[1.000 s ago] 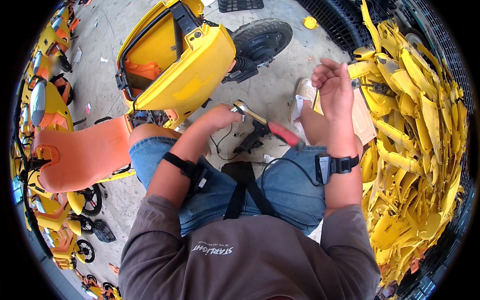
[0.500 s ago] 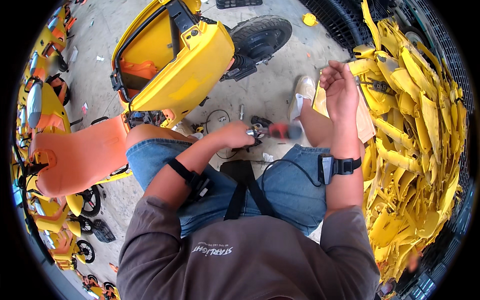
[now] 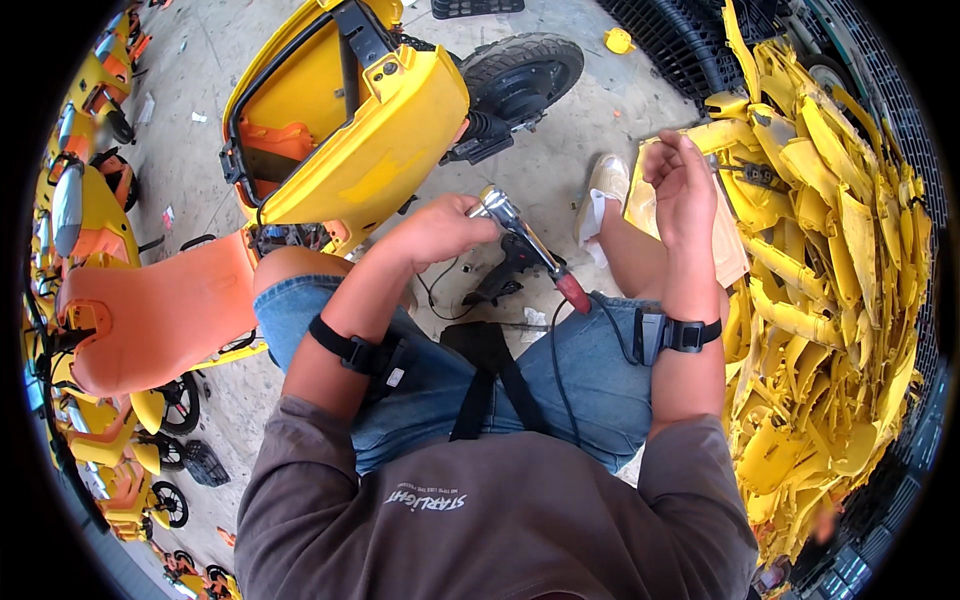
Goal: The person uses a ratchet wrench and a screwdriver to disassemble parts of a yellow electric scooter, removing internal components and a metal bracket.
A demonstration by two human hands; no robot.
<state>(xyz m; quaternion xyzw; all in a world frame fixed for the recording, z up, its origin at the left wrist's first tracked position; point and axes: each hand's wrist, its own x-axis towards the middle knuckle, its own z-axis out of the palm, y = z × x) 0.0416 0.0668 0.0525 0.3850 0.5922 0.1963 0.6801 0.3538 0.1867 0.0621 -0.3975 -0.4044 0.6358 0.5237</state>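
My left hand (image 3: 446, 232) is closed around the head end of a chrome hand tool with a red handle (image 3: 572, 292). The tool slants down to the right over the gap between my knees, its red end by my right thigh. Under it is a dark, curved black object (image 3: 502, 272) whose kind I cannot make out. My right hand (image 3: 684, 195) is raised beyond my right knee with nothing in it, palm turned inward, fingers loosely bent and apart. It is nearest to a flat pale yellow panel (image 3: 733, 252).
Ahead on the left, a yellow scooter body (image 3: 395, 150) lies tipped, with a rear wheel (image 3: 525, 75). An orange scooter panel (image 3: 160, 320) is at my left. Broken yellow panels (image 3: 820, 300) are heaped on the right. A yellow piece (image 3: 619, 40) lies on the concrete floor.
My left hand has risen and moved slightly left and away from me. The tool, blurred and pointing right before, now slants down toward my right thigh. My right hand has barely moved.
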